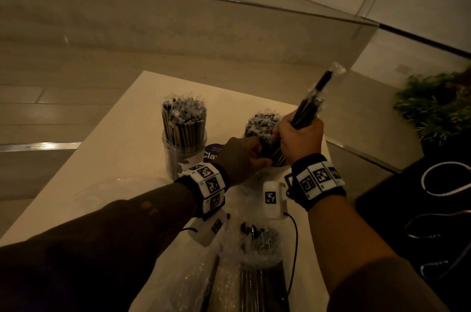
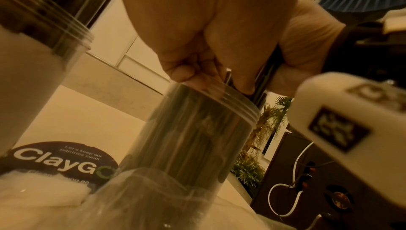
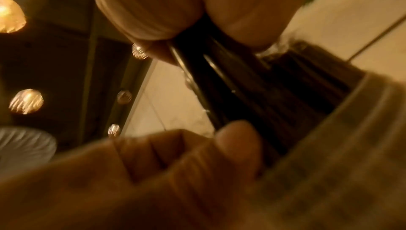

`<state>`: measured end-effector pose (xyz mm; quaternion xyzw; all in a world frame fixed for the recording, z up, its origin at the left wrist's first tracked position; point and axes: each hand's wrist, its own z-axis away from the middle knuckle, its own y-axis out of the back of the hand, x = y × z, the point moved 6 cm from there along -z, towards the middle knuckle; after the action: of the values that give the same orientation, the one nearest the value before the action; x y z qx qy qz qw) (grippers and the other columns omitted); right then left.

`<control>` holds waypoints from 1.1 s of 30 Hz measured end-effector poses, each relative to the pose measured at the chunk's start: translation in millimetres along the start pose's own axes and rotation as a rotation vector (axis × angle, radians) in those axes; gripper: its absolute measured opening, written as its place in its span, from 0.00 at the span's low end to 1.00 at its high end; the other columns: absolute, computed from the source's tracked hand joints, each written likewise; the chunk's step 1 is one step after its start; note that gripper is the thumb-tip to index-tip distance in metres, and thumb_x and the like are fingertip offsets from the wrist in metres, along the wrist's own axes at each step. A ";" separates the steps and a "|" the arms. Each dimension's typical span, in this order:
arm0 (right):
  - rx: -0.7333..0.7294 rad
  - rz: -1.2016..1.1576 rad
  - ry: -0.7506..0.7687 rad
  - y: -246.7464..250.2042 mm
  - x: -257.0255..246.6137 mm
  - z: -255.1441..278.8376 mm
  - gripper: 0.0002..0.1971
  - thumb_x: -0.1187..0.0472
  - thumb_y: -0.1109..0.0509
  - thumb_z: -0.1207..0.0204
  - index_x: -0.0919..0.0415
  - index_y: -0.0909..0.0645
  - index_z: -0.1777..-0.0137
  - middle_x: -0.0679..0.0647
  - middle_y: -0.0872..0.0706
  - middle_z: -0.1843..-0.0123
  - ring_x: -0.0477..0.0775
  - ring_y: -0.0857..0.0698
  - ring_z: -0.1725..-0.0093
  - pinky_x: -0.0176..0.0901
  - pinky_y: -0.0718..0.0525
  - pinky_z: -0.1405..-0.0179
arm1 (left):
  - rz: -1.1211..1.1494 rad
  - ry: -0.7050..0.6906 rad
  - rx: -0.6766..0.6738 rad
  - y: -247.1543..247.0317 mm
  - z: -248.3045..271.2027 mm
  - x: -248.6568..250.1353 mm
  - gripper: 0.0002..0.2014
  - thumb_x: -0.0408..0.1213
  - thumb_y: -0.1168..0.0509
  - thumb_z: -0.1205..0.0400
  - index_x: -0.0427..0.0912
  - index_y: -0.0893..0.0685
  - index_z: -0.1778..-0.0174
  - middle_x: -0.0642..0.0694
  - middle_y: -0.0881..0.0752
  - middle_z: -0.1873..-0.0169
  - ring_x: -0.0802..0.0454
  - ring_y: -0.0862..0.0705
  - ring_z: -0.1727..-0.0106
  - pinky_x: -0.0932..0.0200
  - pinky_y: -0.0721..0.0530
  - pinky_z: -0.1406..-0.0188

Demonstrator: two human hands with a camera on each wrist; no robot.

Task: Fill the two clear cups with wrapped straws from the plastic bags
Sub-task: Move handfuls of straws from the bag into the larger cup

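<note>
White counter: right hand [image 1: 299, 137] grips a straw bundle [image 1: 309, 105] slanting into the right-edge cup [image 2: 197, 129], which the left hand [image 1: 239, 159] clasps.

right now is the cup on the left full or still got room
Full, as far as the head view shows: the left cup stands upright on the table, packed rim to rim with wrapped straws sticking above its top.

Only readable text: dark round sticker [image 2: 59, 162] on the counter [image 2: 87, 126], lower left of left wrist view: "ClayGo", above it "Let's keep our pantries clean". Head view shows just "Cla".
</note>
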<state>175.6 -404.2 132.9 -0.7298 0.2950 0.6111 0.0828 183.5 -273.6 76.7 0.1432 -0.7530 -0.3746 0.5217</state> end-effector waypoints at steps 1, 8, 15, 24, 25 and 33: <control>0.002 -0.045 -0.009 1.5 0.5 -1.8 0.02 0.72 0.32 0.30 0.72 0.21 0.63 0.69 0.17 0.70 0.60 0.17 0.73 0.57 0.13 0.71 | 0.010 0.015 -0.011 0.7 -0.8 -2.1 0.17 0.49 0.27 0.26 0.39 0.17 0.52 0.42 0.13 0.57 0.47 0.17 0.59 0.60 0.25 0.66; -0.043 -0.296 0.132 15.7 -17.2 0.6 0.13 0.77 0.36 0.40 0.59 0.28 0.76 0.54 0.22 0.81 0.57 0.23 0.81 0.46 0.19 0.75 | 0.026 0.022 -0.087 4.2 -1.5 -1.9 0.25 0.50 0.25 0.29 0.39 0.17 0.42 0.41 0.13 0.50 0.48 0.16 0.52 0.64 0.26 0.63; -0.015 0.093 0.024 -12.0 3.5 19.7 0.05 0.65 0.25 0.28 0.58 0.18 0.57 0.52 0.16 0.61 0.53 0.14 0.58 0.42 0.13 0.54 | 0.072 -0.015 -0.035 -1.9 1.2 2.0 0.31 0.47 0.26 0.26 0.40 0.27 0.31 0.41 0.14 0.46 0.42 0.15 0.48 0.59 0.23 0.60; -0.167 0.712 0.072 3.6 -22.2 20.3 0.32 0.40 0.21 0.37 0.58 0.23 0.39 0.49 0.25 0.44 0.61 0.32 0.31 0.60 0.32 0.28 | 0.026 -0.041 -0.055 -8.7 -1.5 0.7 0.20 0.46 0.26 0.26 0.41 0.16 0.42 0.42 0.11 0.52 0.44 0.13 0.53 0.52 0.14 0.52; -0.157 0.691 0.089 8.4 -27.8 17.9 0.37 0.38 0.20 0.39 0.57 0.25 0.36 0.53 0.25 0.37 0.60 0.32 0.30 0.60 0.32 0.28 | 0.014 -0.035 -0.063 -9.4 -1.6 -0.1 0.18 0.47 0.27 0.26 0.41 0.16 0.46 0.42 0.11 0.55 0.44 0.14 0.56 0.52 0.15 0.55; -0.235 0.668 0.464 -11.4 -89.7 4.7 0.21 0.52 0.42 0.15 0.63 0.28 0.27 0.60 0.24 0.27 0.60 0.26 0.28 0.48 0.30 0.30 | 0.006 -0.025 -0.042 -9.4 -2.4 -2.1 0.16 0.46 0.25 0.27 0.36 0.20 0.61 0.39 0.16 0.66 0.42 0.18 0.65 0.47 0.18 0.64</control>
<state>170.5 -363.2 213.4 -0.7169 0.4545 0.4534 -0.2719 184.8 -279.7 69.0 0.1252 -0.7520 -0.3905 0.5161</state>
